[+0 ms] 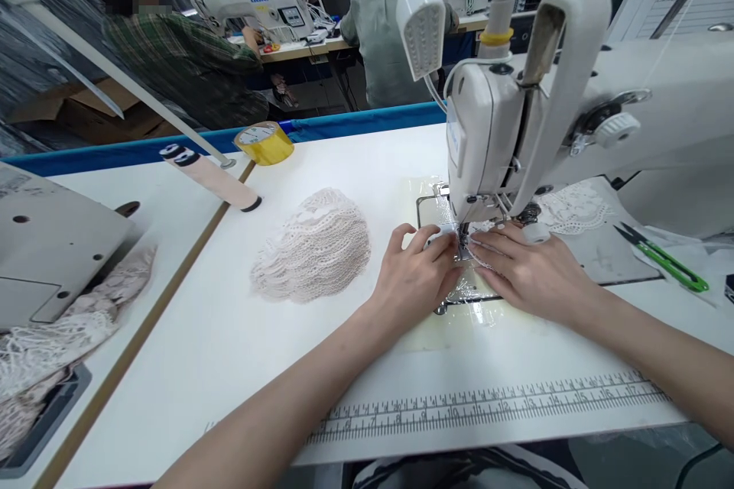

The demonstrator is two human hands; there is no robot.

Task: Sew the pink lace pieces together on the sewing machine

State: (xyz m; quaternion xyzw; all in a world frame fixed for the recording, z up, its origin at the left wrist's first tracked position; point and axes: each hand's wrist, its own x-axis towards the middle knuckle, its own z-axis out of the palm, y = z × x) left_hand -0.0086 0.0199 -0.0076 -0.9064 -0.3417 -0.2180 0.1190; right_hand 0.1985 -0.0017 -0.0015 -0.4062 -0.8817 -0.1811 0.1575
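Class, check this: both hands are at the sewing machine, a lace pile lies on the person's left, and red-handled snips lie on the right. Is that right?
Not quite: the snips are green-handled, not red-handled, as the head view shows. The rest holds, including the lace pile on the left.

A yellow roll of tape (267,145) sits near the back edge of the bench (229,367). A pale pink roll (212,180) with dark ends is close by, next to a thin white pole (172,119). Farther back, a person in a plaid shirt (183,65) is at a white sewing machine (269,11). A brown box (95,122) is off to the left.
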